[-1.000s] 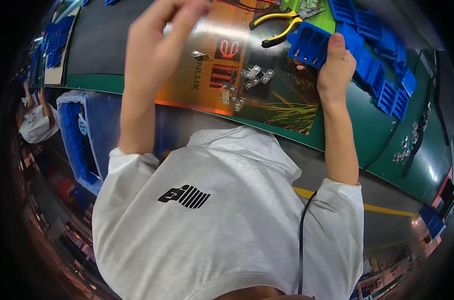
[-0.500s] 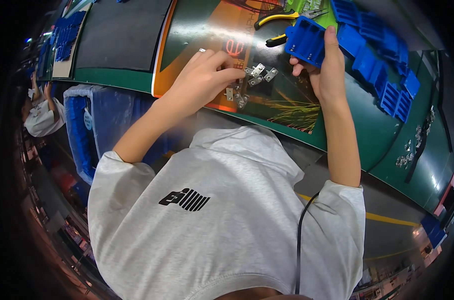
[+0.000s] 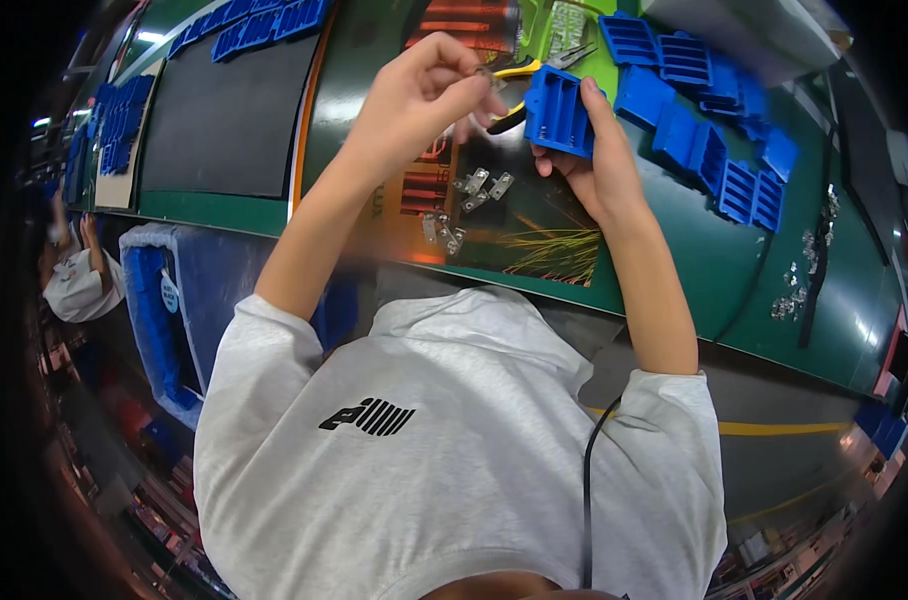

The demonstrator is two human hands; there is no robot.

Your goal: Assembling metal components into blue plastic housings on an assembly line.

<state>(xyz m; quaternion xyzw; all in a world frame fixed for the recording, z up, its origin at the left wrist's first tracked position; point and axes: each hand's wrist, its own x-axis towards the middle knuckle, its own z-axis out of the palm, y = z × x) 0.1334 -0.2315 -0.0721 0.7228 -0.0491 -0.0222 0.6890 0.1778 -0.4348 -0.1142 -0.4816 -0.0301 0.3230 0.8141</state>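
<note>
My right hand (image 3: pixel 596 168) holds a blue ribbed plastic block (image 3: pixel 559 110) above the green bench. My left hand (image 3: pixel 421 98) is raised beside it, thumb and forefinger pinched on a small metal clip (image 3: pixel 490 73) right at the block's left edge. Several loose metal clips (image 3: pixel 474 185) lie on the printed orange and dark mat (image 3: pixel 534 230) just below both hands. Yellow-handled pliers (image 3: pixel 530 68) lie behind the block, partly hidden by it.
A heap of blue ribbed blocks (image 3: pixel 719 140) lies to the right on the green bench (image 3: pixel 734 270), with small metal parts (image 3: pixel 799 290) further right. A black mat (image 3: pixel 214 120) lies left. A blue crate (image 3: pixel 164 320) and another person (image 3: pixel 74 285) are lower left.
My left hand dropped to the loose clips on the mat, then rose with a clip to the blue block. My right hand kept hold of the block.
</note>
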